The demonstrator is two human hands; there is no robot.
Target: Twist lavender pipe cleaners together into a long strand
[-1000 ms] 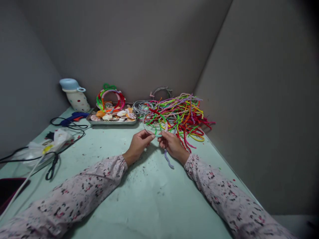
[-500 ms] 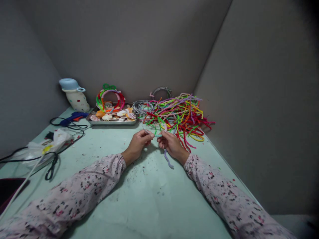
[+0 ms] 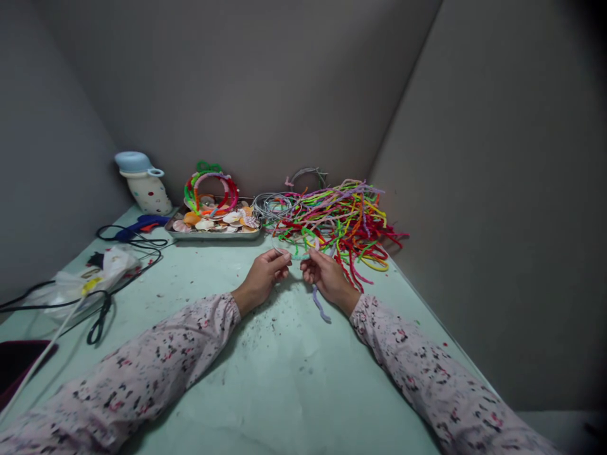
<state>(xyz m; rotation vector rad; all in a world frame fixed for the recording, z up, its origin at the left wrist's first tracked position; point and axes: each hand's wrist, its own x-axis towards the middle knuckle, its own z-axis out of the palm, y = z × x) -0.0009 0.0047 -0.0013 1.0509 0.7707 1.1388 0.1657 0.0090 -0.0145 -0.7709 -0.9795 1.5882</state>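
Note:
My left hand (image 3: pixel 263 273) and my right hand (image 3: pixel 328 275) are raised over the middle of the table, a small gap between them. Both pinch a thin ring (image 3: pixel 298 257), whose near part between my fingertips is wrapped in pale green fuzzy stem. A lavender fuzzy stem (image 3: pixel 321 304) hangs below my right hand, its end pointing toward me. Just behind my hands lies a tangled pile of fuzzy stems (image 3: pixel 351 212) in red, green, yellow, pink and purple. The ring's far side blurs into that pile.
Coils of grey wire (image 3: pixel 275 205) lie left of the pile. A metal tray (image 3: pixel 215 236) holds shells and colourful wrapped rings (image 3: pixel 211 189). Farther left are a bottle (image 3: pixel 147 186), black cables (image 3: pixel 100 319) and a plastic bag (image 3: pixel 111 268). Grey walls (image 3: pixel 246 82) enclose the table (image 3: pixel 303 379).
Both hands keep nearly the same place and grip. The view has shifted very slightly, and the ring between my hands has tilted a little.

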